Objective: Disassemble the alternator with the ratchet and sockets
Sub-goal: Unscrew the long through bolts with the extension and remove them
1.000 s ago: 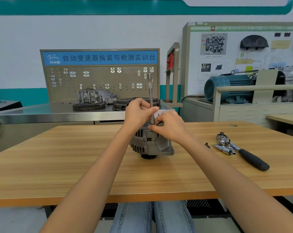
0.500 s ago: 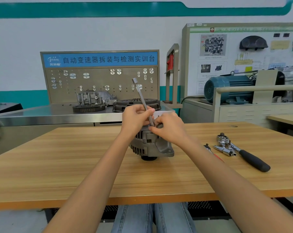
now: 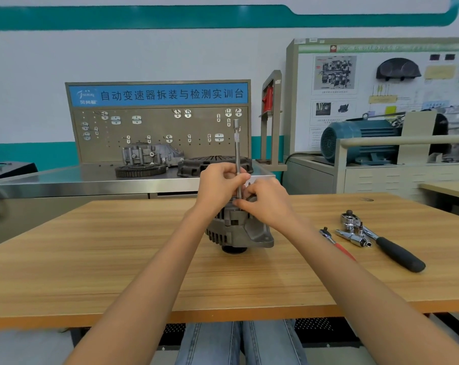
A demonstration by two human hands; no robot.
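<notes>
Two hands met above one alternator (image 3: 240,230): the left hand (image 3: 219,184) gripped one upright extension bar (image 3: 237,159). The right hand (image 3: 269,202) pinched its lower end. Two ratchets (image 3: 381,239) lay nearby.

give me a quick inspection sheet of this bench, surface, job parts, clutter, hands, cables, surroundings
surface: wooden table, bare wood at the front.
job's things: alternator stands mid-table; a long extension bar rises upright from its top. Black-handled ratchet and loose sockets lie to the right, untouched.
clutter: a small red-handled tool beside the sockets.
grippers: left hand grips the bar's lower shaft; right hand pinches at the bar's base on the alternator.
cables: a black cable runs behind the metal bench, off the table.
surroundings: metal bench with a pegboard, a gear ring and housings; a teal motor and a display board at right.
</notes>
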